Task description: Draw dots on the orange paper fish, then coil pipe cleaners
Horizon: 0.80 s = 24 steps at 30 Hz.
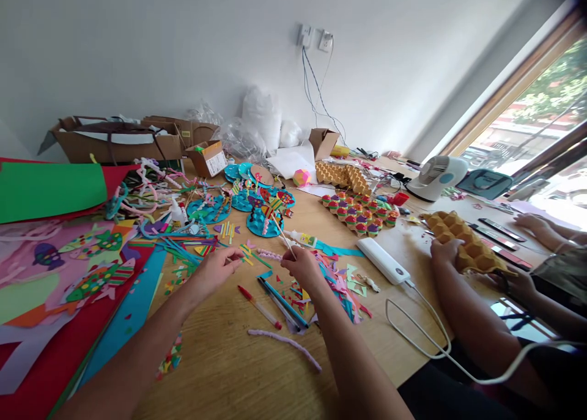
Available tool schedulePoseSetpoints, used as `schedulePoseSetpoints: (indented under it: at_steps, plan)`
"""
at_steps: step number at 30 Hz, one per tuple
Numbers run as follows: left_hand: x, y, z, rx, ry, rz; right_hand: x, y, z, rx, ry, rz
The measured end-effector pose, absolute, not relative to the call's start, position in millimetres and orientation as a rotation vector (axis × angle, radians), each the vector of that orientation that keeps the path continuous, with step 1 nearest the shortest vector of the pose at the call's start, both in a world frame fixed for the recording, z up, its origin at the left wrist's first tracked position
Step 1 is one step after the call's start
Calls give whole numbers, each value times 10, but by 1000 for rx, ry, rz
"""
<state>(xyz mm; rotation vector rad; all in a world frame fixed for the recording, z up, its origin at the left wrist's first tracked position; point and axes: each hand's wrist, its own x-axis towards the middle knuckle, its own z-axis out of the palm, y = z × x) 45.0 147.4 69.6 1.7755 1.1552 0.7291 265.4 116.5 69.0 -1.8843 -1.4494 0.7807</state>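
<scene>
My right hand (300, 266) is closed in a pinch on a thin white stick (280, 232), which points up and away toward a striped paper fish (274, 205) above a blue scalloped disc (257, 225). To its left, my left hand (223, 266) hovers with fingers curved and a little apart, and nothing shows between them. Just beyond its fingertips lie yellow paper strips (248, 261). A glue bottle (302, 238) rests on its side beyond my right hand. Below the hands are a red pen (259, 307), a blue pen (283, 302) and a lilac pipe cleaner (287, 345).
Coloured paper sheets (123, 316) cover the left side. Paper scraps (339, 285) spread right of my right hand. Farther right are a white power bank (383, 260) with a cable, painted egg cartons (360, 214), a fan (435, 178), and another person's hands holding an egg carton (463, 239).
</scene>
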Motion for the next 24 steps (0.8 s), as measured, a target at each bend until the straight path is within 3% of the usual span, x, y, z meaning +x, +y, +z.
schedulePoseSetpoints:
  at_steps: [12,24]
  plan:
    - [280,1327,599,2078,1295,529,2619,1248,574,-2174,-1691,405]
    - [203,1040,654,2152,1298,377,2628,777,996,-2074,-1785,283]
